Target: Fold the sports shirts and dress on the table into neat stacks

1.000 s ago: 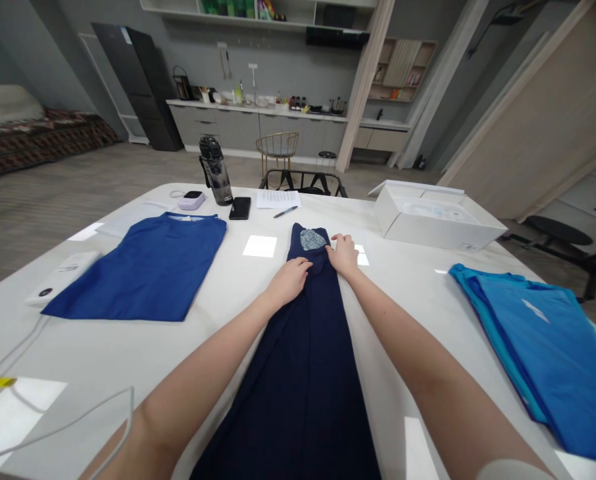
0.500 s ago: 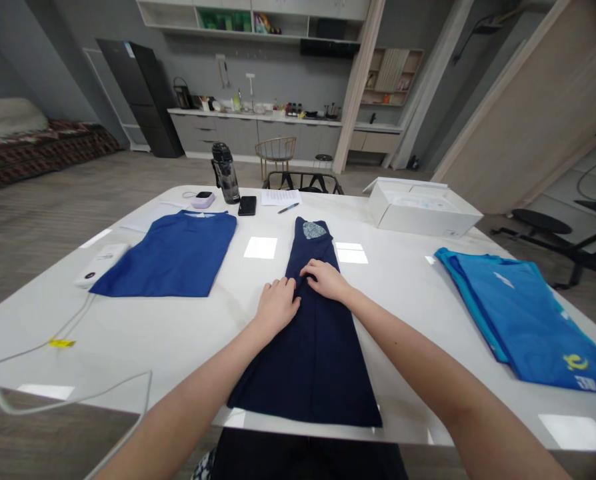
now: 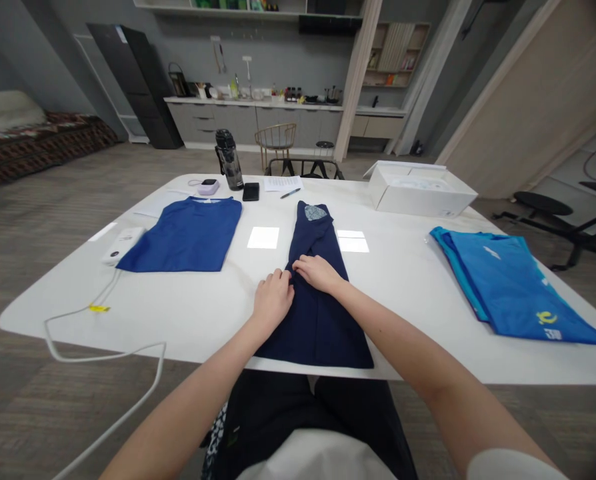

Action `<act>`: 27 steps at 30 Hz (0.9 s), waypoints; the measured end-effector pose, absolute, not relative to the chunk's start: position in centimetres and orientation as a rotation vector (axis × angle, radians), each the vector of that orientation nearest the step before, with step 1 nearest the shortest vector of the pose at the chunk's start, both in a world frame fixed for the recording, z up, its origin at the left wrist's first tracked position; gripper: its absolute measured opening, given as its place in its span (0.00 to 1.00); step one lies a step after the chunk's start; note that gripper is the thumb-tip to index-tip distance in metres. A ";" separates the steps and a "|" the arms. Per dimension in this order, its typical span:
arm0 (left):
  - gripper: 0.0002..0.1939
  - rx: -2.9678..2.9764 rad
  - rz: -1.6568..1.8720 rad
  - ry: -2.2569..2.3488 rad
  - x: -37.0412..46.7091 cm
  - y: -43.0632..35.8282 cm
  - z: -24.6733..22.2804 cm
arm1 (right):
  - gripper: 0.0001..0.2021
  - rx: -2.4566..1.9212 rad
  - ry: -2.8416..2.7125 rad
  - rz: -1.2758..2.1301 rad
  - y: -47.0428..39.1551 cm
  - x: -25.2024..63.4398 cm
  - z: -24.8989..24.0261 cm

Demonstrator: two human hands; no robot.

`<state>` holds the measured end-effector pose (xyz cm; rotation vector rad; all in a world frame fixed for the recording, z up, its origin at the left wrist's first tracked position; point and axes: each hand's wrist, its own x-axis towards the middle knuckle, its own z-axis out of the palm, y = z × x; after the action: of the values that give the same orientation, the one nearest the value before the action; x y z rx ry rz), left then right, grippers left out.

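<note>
I am viewing the navy garment [image 3: 321, 327] lying on the tabletop [image 3: 403, 267], long axis running away from the body | left hand [image 3: 273, 297] is touching its left edge; right hand [image 3: 318, 272] is reaching across, slightly farther forward | fingers are curling; pinch unconfirmable.

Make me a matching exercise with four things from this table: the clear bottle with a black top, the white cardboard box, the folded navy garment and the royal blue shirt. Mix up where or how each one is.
1. Clear bottle with black top
2. White cardboard box
3. Folded navy garment
4. Royal blue shirt

A. Under the left hand and right hand
B. Beside the white rectangular device
C. Top open
D. Standing upright

Pairs: 1-D, 2-C, 3-A, 4-B
</note>
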<state>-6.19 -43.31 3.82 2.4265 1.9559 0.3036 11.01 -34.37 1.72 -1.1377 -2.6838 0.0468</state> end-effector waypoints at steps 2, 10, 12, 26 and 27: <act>0.11 2.411 0.258 2.034 -6.8 -45.0 3.9 | 0.09 -1.148 -2.671 0.043 -34.4 11.0 1.8; 0.11 2.383 0.105 2.024 -8.5 -49.7 4.0 | 0.09 -1.077 -2.643 0.053 -36.5 11.5 2.7; 0.12 2.396 0.142 2.017 -8.6 -50.5 4.3 | 0.10 -0.983 -2.689 0.060 -37.5 11.1 2.7; 0.12 2.381 0.394 2.037 -10.7 -57.6 3.5 | 0.10 -0.698 -2.860 -0.025 -43.3 8.1 2.4; 0.12 2.393 0.489 1.987 -10.5 -57.7 3.4 | 0.10 -0.687 -2.858 -0.017 -43.7 8.2 2.7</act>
<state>-10.53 -57.66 3.37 2.3929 1.9871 0.4890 8.17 -43.74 2.65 -0.6869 -2.8582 -0.0171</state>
